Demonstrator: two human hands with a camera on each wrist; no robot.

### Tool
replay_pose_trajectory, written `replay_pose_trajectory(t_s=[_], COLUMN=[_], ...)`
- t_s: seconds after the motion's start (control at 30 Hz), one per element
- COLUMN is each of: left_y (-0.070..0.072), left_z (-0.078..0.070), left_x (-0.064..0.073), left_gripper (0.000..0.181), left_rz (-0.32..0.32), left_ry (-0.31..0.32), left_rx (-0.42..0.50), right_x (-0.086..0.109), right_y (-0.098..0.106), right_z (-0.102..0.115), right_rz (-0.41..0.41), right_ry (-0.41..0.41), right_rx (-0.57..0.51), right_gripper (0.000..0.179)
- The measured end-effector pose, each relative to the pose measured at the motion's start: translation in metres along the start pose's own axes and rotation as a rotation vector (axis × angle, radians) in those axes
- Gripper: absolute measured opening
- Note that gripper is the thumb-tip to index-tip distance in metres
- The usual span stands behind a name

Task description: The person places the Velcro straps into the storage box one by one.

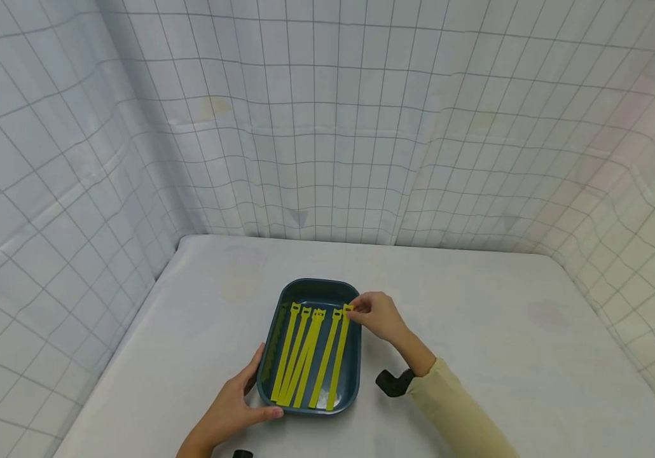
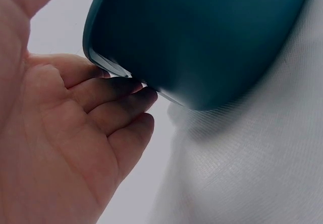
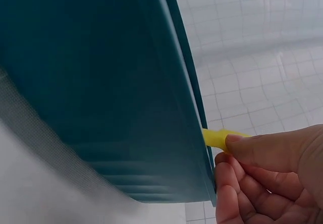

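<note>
A dark teal tray (image 1: 320, 284) stands on the white table, with several yellow hook-and-loop cable ties (image 1: 303, 353) laid lengthwise in it, their slotted heads at the far end. My right hand (image 1: 381, 315) reaches over the tray's right rim and pinches the head of the rightmost cable tie (image 1: 339, 359) between thumb and fingers. In the right wrist view, that yellow head (image 3: 216, 138) shows above the rim. My left hand (image 1: 236, 401) holds the tray's near left corner, thumb along the near side. Its fingertips (image 2: 144, 95) touch the outer wall in the left wrist view.
White cloth covers the table (image 1: 476, 318). White grid-patterned curtains (image 1: 316, 127) stand behind it and along both sides. A black wrist device (image 1: 394, 383) sits by the right cuff, and a small black piece (image 1: 243, 453) shows near the left wrist.
</note>
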State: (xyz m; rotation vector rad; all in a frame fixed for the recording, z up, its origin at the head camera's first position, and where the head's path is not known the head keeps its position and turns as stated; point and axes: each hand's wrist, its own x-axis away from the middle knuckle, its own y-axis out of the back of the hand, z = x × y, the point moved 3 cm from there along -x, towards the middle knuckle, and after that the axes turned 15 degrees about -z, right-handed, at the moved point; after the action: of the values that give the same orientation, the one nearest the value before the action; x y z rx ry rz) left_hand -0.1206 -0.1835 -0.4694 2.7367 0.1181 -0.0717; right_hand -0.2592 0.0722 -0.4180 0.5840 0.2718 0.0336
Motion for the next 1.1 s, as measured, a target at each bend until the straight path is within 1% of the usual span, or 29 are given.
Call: replay_pose_trajectory(t_s=[0.2, 0.47, 0.77, 1.1], left_y=[0.0001, -0.0003, -0.0002, -0.0005], left_z=[-0.0001, -0.0008, 0.0002, 0.0009], left_x=[-0.0001, 0.0, 0.0, -0.0014], left_gripper=[0.104, 0.104, 0.105, 0.105], left_rz=[0.003, 0.003, 0.008, 0.0], left_ry=[0.001, 0.007, -0.018, -0.027], left_rx=[-0.004, -0.004, -0.01, -0.019], right_x=[-0.0029, -0.0022, -0.0023, -0.0034], right_y=[0.0002, 0.0011, 0.0034, 0.0063], right_z=[0.0001, 0.001, 0.003, 0.0031], right_rz=[-0.027, -0.018, -0.046, -0.046], right_ry=[0.003, 0.009, 0.022, 0.048], right_rx=[0.025, 0.029, 0.052, 0.054], right_gripper=[0.008, 0.007, 0.005, 0.007])
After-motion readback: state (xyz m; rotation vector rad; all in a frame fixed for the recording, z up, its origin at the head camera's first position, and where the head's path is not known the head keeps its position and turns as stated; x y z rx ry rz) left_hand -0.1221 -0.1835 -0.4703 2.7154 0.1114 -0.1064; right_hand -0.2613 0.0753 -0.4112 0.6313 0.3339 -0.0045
